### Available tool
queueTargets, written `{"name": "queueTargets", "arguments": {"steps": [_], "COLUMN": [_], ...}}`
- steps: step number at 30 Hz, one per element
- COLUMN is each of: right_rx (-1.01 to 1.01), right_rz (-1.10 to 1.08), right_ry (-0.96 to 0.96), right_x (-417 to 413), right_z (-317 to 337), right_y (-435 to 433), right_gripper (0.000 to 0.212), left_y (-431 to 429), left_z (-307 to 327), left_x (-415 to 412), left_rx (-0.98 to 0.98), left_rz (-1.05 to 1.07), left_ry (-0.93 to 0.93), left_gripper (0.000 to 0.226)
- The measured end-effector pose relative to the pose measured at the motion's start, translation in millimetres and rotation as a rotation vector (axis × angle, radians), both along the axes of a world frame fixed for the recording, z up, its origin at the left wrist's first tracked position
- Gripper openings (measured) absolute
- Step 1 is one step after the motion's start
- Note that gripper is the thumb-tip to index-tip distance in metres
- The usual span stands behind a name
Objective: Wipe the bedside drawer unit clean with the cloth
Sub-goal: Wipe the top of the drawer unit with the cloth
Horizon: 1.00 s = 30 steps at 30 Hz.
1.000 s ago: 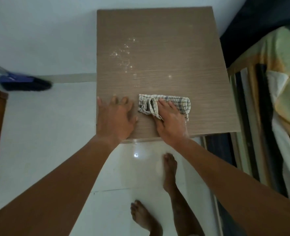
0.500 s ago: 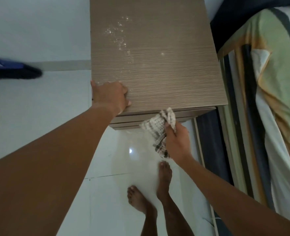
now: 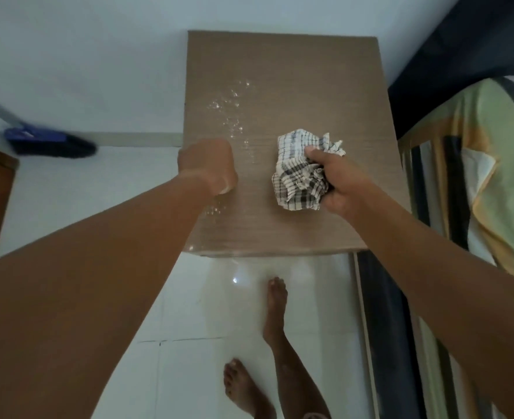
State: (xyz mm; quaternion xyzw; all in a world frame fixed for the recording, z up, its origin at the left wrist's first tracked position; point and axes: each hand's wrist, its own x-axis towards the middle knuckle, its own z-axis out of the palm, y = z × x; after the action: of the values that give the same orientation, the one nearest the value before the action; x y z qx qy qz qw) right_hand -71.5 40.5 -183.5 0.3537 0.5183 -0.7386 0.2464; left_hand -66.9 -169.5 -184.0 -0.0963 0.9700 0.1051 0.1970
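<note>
- While the right hand reaches out over the wooden top of the bedside drawer unit, it grips the checked cloth bunched in its fingers, thumb pressed on top.
- The cloth sits crumpled over the middle-right part of the top; whether it touches the wood I cannot tell.
- The left hand is curled into a loose fist holding nothing, at the unit's left edge, forearm stretched straight forward.
- White specks scatter across the top between and beyond the hands.
- Bare feet stand on the white tiled floor below.
</note>
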Motion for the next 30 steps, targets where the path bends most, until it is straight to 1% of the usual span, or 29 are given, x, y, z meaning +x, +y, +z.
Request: {"name": "queueTargets", "arguments": {"steps": [1, 3, 4, 7, 9, 10, 11, 13, 14, 16, 18, 20, 22, 25, 28, 30], "right_rx": [0.031, 0.126, 0.182, 0.354, 0.585, 0.707, 0.804, 0.935, 0.969, 1.058, 1.107, 1.091, 1.044, 1.019, 1.006, 1.023], "right_rz": [0.026, 0.037, 0.036, 0.011, 0.048, 0.081, 0.132, 0.315, 0.431, 0.732, 0.982, 1.024, 1.064, 1.201, 1.218, 1.196], "right_ry": [0.001, 0.016, 0.031, 0.187, 0.36, 0.46, 0.548, 0.64, 0.679, 0.764, 0.918, 1.068, 1.129, 1.188, 1.205, 1.149], "right_x": [-16.4, -53.2, -74.5, -144.2, -191.2, -212.5, -230.0, -281.9, -280.3, -285.0, -272.8, -274.9, -287.3, -304.3, -302.0, -295.3], "right_z": [-2.3, -6.5, -11.0, -15.7, -12.5, -12.5, -11.2, -32.4, -40.4, -76.1, -90.9, -84.7, -75.1, -75.4, -79.3, -83.1], "right_y": [-2.6, -9.0, -11.4, -18.3, -25.5, -30.0, -36.5, -71.8, -76.1, -97.5, -116.3, -141.3, -158.9, -164.6, -156.2, -147.5], "right_gripper": [0.033, 0.034, 0.036, 0.04, 0.041, 0.039, 0.037, 0.033, 0.032, 0.031, 0.034, 0.035, 0.033, 0.033, 0.037, 0.041], "left_y": [-4.9, -16.1, -21.0, -36.1, -45.8, -48.2, -49.1, -61.5, -57.5, -58.7, -55.3, -55.3, -55.2, -56.7, -58.2, -58.1], "left_z": [-0.1, 1.9, 3.4, 5.0, -2.3, -6.0, -8.3, -24.7, -21.8, -30.7, -27.2, -21.2, -16.4, -17.3, -16.7, -16.1], "left_x": [-12.3, -38.9, -51.2, -84.5, -101.9, -106.9, -110.8, -139.3, -133.3, -134.0, -123.6, -119.6, -119.8, -122.5, -119.5, -119.0], "left_rx": [-0.002, 0.0, -0.01, -0.06, -0.059, -0.026, -0.003, 0.022, 0.024, 0.023, 0.017, 0.0, -0.007, 0.008, 0.023, 0.024], "left_rz": [0.019, 0.033, 0.021, -0.02, -0.025, -0.013, 0.005, 0.078, 0.07, 0.065, 0.042, 0.021, -0.01, -0.017, -0.021, -0.018], "left_ry": [0.058, 0.072, 0.051, -0.018, -0.075, -0.106, -0.137, -0.205, -0.213, -0.245, -0.222, -0.203, -0.175, -0.169, -0.159, -0.162], "left_gripper": [0.012, 0.013, 0.021, 0.06, 0.077, 0.083, 0.09, 0.102, 0.106, 0.11, 0.111, 0.11, 0.107, 0.107, 0.104, 0.102]}}
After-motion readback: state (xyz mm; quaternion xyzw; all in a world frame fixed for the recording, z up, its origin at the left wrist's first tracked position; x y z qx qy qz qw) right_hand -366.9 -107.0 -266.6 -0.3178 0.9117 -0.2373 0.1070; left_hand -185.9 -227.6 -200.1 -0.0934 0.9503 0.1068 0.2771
